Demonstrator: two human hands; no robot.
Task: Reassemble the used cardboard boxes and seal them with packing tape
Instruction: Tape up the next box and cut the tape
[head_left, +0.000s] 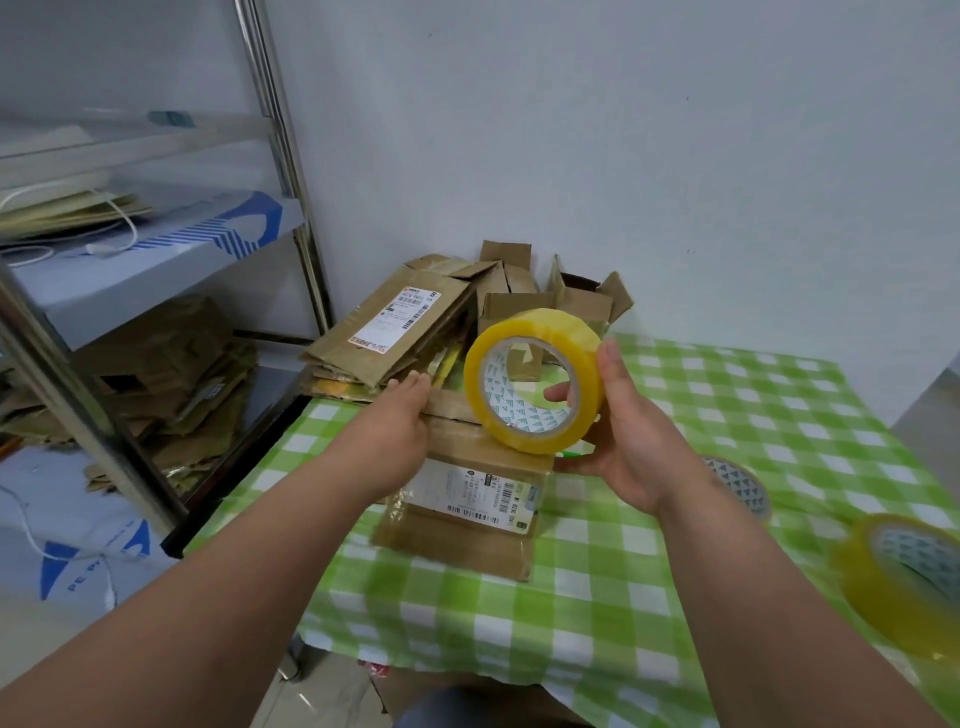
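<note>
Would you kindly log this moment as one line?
right hand: holds tape roll | left hand: rests on cardboard box | seal: not started

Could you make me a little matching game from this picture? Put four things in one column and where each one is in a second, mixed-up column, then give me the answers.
Things:
1. yellow tape roll
2. labelled box
3. stack of flattened boxes
4. second tape roll

Places:
A. lying on the tablecloth at the right edge of the view
B. gripped by the right hand
C. at the far left corner of the table, near the wall
D. on the tablecloth under the left hand

Pairs: 1-B, 2-D, 3-C, 4-A
</note>
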